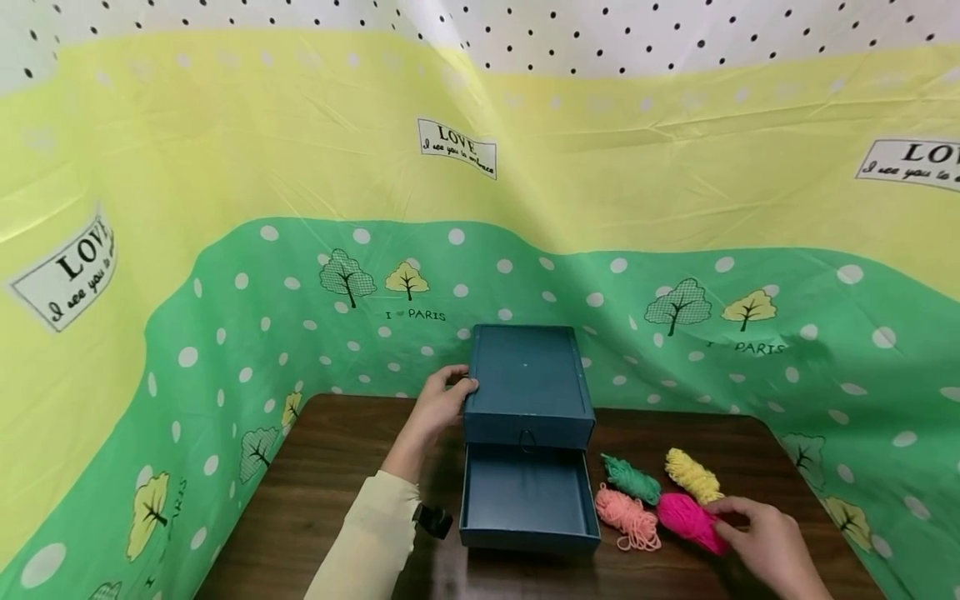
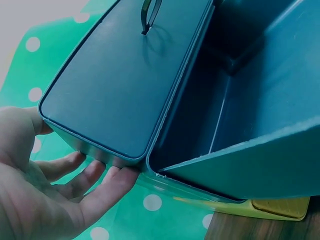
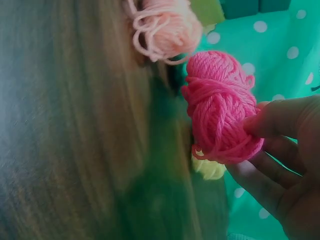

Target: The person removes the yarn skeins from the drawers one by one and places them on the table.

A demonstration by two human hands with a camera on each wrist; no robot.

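Observation:
A blue drawer box (image 1: 529,371) stands on the table, its upper drawer closed and its lower drawer (image 1: 528,492) pulled out with a bare floor. My left hand (image 1: 442,396) rests against the box's left side near the top; in the left wrist view its fingertips (image 2: 117,172) touch the side wall. With thumb and fingers, my right hand (image 1: 768,537) pinches the end of a magenta yarn skein (image 3: 222,107). Close by lie a yellow skein (image 1: 692,475), a green skein (image 1: 632,479) and a salmon-pink skein (image 1: 628,518), all right of the drawer.
The dark wooden table (image 1: 322,492) carries everything. A wire loop handle (image 1: 527,437) hangs on the upper drawer's front. Behind and around the table hangs a patterned green and yellow curtain (image 1: 300,150). A black band (image 1: 433,521) sits on the left wrist.

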